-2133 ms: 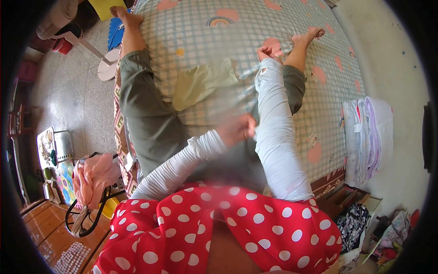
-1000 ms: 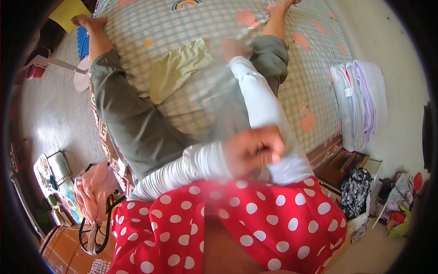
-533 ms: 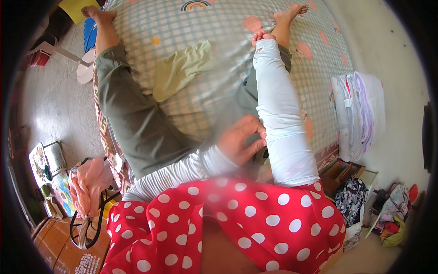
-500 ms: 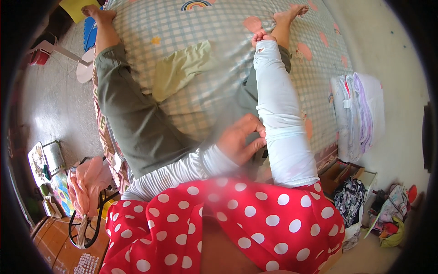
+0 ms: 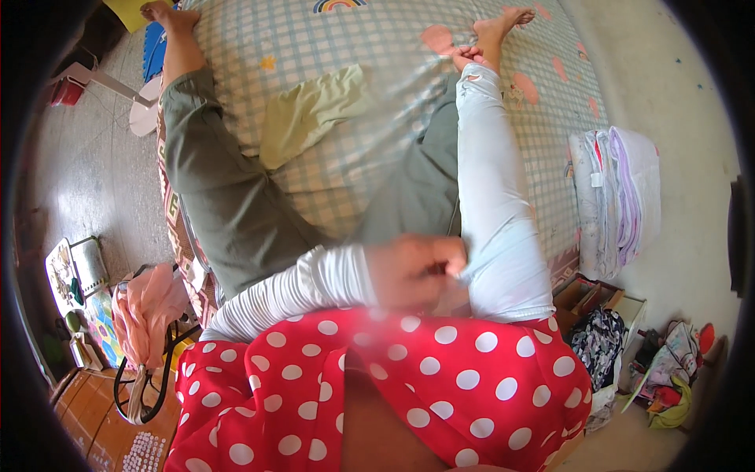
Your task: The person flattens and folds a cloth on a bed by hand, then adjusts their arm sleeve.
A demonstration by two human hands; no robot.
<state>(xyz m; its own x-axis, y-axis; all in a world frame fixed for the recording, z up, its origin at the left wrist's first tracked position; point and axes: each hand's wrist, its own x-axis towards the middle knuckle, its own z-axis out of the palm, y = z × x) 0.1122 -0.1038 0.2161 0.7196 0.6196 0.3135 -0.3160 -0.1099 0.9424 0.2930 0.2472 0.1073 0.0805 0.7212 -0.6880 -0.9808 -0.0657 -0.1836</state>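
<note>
My right arm stretches forward in a long white arm sleeve (image 5: 503, 189), which reaches from the red polka-dot garment (image 5: 480, 370) to the knuckles. At its cuff, near my foot, the fingers of my right hand (image 5: 469, 55) are curled in, with nothing visible in them. My left hand (image 5: 417, 267), blurred by motion, pinches the sleeve's edge around the elbow. A wrinkled white sleeve (image 5: 295, 291) also covers my left forearm. Between my legs a pale green cloth (image 5: 311, 114) lies crumpled on the checked bedsheet (image 5: 377, 47).
Folded bedding (image 5: 617, 197) is stacked at the bed's right. Below it are a box (image 5: 590, 299) and piled clothes (image 5: 668, 374). At the left, a peach cloth bag (image 5: 145, 315) stands by a brown wooden surface (image 5: 86, 417). My legs in grey-green trousers (image 5: 228, 181) spread over the bed.
My left hand has moved down and slightly right along the sleeve. My right arm has swung a little to the right, its hand now nearer my foot. The sleeve lies smoother.
</note>
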